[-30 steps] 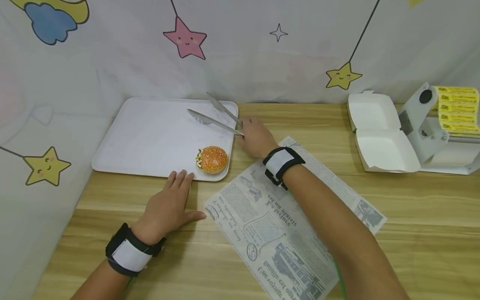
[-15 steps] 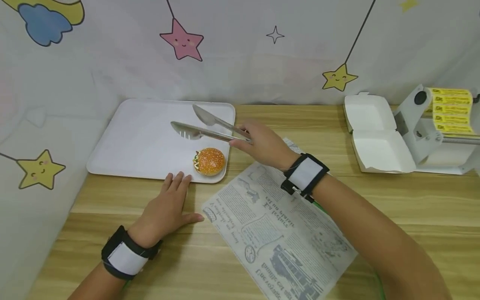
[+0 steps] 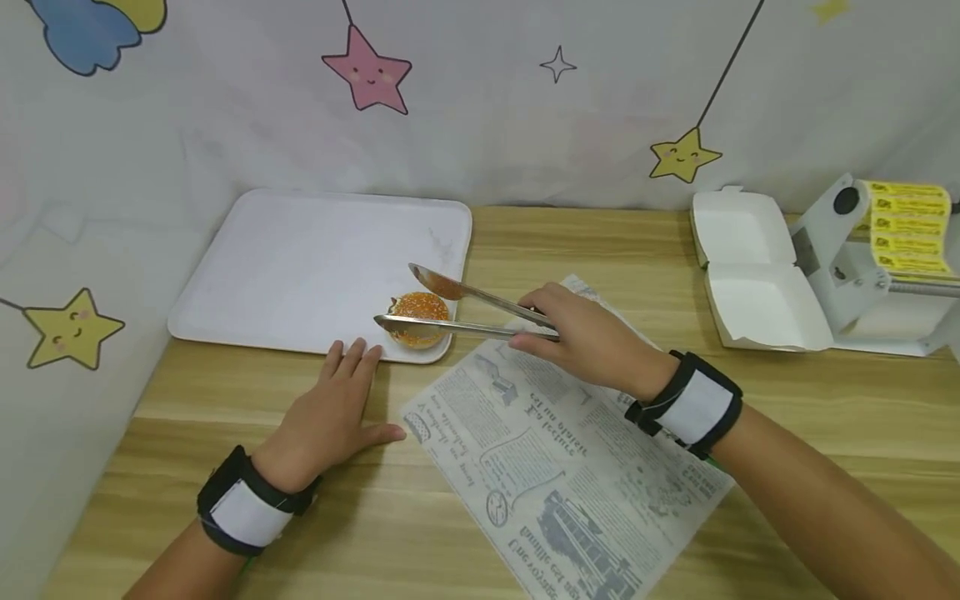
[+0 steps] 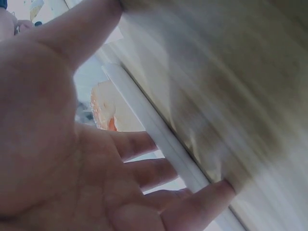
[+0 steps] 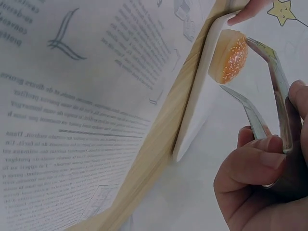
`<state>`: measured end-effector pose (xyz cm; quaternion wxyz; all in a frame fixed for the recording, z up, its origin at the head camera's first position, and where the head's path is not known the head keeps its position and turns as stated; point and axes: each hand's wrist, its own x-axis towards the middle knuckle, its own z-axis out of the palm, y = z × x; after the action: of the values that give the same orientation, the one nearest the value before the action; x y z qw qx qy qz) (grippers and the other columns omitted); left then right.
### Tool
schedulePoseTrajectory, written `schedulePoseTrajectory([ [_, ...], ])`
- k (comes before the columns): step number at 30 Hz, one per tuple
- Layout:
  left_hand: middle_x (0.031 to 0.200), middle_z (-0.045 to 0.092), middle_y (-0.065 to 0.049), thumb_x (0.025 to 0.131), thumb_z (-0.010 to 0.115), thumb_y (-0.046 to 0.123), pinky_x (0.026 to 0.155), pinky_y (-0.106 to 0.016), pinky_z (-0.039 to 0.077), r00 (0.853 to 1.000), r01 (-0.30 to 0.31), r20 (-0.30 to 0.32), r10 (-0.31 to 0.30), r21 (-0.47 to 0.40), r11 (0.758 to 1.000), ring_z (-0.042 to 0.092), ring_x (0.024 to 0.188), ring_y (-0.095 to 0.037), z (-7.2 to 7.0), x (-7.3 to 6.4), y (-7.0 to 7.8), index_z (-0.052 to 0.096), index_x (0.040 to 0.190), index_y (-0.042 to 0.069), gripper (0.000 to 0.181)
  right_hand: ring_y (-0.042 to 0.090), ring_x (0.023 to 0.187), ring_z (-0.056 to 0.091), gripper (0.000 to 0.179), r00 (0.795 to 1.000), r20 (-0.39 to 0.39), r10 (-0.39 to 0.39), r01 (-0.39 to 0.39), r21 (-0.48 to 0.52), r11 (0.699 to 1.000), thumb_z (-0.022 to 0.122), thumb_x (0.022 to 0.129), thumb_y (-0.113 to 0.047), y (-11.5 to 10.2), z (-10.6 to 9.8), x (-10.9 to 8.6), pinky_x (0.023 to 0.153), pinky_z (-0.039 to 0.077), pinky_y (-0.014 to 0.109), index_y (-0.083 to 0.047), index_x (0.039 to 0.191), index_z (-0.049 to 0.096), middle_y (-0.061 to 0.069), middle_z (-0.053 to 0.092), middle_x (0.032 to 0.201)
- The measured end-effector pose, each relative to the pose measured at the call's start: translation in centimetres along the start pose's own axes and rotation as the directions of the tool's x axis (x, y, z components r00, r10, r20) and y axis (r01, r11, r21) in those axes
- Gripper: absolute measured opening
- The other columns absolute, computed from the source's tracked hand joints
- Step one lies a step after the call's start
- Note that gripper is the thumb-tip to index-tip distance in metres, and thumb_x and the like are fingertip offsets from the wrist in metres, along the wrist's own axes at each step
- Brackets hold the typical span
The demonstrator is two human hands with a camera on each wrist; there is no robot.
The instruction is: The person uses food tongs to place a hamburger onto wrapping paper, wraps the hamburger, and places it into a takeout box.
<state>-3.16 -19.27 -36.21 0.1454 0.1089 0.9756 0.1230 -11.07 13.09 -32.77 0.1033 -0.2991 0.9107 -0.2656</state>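
My right hand (image 3: 581, 337) grips a pair of metal tongs (image 3: 487, 327), their arms spread. In the head view one arm crosses over a sesame-bun burger (image 3: 423, 305) and the other lies just behind it; the right wrist view shows both tips beside the burger (image 5: 233, 55), with a gap between them. The burger sits at the near right corner of a white tray (image 3: 315, 258). My left hand (image 3: 322, 425) lies with straight fingers, their tips on the tray's near rim and the thumb spread over the table.
A sheet of newsprint-patterned paper (image 3: 555, 467) lies right of the tray, partly under my right forearm. An open white takeaway box (image 3: 765, 304) stands at the back right, beside a label dispenser (image 3: 840, 258) with a yellow label roll (image 3: 909, 225). A printed cloth wall (image 3: 495, 142) rises behind.
The right hand has drawn the tongs back toward me and to the right, bringing their tips from the tray's far side to the burger. The left hand stays in place.
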Motion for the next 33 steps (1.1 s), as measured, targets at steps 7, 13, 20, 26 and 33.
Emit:
schedulePoseTrajectory([
  [7, 0.164, 0.029, -0.039, 0.081, 0.090, 0.048, 0.108, -0.070, 0.045, 1.000, -0.005, 0.001, 0.005, 0.010, 1.000, 0.022, 0.152, -0.062, -0.2, 0.3, 0.2, 0.033, 0.158, -0.011, 0.113, 0.019, 0.097, 0.066, 0.051, 0.999, 0.038, -0.036, 0.037, -0.022, 0.999, 0.071, 0.102, -0.038, 0.1, 0.7, 0.1, 0.085, 0.059, 0.039, -0.002, 0.137, 0.061, 0.011, 0.066, 0.124],
  [13, 0.165, 0.027, -0.039, 0.082, 0.089, 0.048, 0.111, -0.070, 0.043, 1.000, 0.000, 0.012, 0.000, 0.007, 1.000, 0.020, 0.153, -0.062, -0.6, 0.7, 0.3, 0.030, 0.159, -0.012, 0.114, 0.021, 0.094, 0.068, 0.050, 0.998, -0.002, -0.071, 0.070, -0.078, 0.994, 0.072, 0.102, -0.036, -0.1, 0.8, 0.2, 0.083, 0.059, 0.039, 0.000, 0.135, 0.063, 0.011, 0.067, 0.122],
  [20, 0.165, 0.026, -0.039, 0.083, 0.089, 0.048, 0.111, -0.071, 0.041, 1.000, 0.000, 0.025, 0.000, 0.002, 1.000, 0.019, 0.153, -0.062, -0.5, 0.5, 0.2, 0.030, 0.160, -0.010, 0.113, 0.017, 0.085, 0.066, 0.048, 0.993, -0.043, -0.106, 0.101, -0.113, 0.989, 0.072, 0.102, -0.035, -0.1, 1.1, -0.2, 0.076, 0.059, 0.036, 0.001, 0.134, 0.064, 0.011, 0.067, 0.119],
  [26, 0.164, 0.027, -0.040, 0.083, 0.089, 0.047, 0.112, -0.071, 0.040, 1.000, -0.007, 0.024, 0.007, -0.001, 1.000, 0.019, 0.152, -0.063, -0.1, 0.5, 0.1, 0.032, 0.158, -0.010, 0.111, 0.017, 0.083, 0.066, 0.044, 0.992, -0.063, -0.108, 0.100, -0.118, 0.988, 0.070, 0.103, -0.032, 0.1, 1.7, -0.4, 0.074, 0.060, 0.036, 0.002, 0.132, 0.065, 0.013, 0.069, 0.116],
  [33, 0.164, 0.027, -0.040, 0.084, 0.088, 0.048, 0.111, -0.071, 0.041, 1.000, -0.013, 0.021, 0.013, 0.004, 1.000, 0.021, 0.151, -0.064, 0.0, 0.3, -0.1, 0.032, 0.158, -0.011, 0.110, 0.021, 0.096, 0.068, 0.044, 0.992, -0.102, -0.072, 0.064, -0.080, 0.995, 0.069, 0.104, -0.032, 0.0, 0.7, -2.0, 0.082, 0.060, 0.039, -0.001, 0.134, 0.065, 0.012, 0.070, 0.119],
])
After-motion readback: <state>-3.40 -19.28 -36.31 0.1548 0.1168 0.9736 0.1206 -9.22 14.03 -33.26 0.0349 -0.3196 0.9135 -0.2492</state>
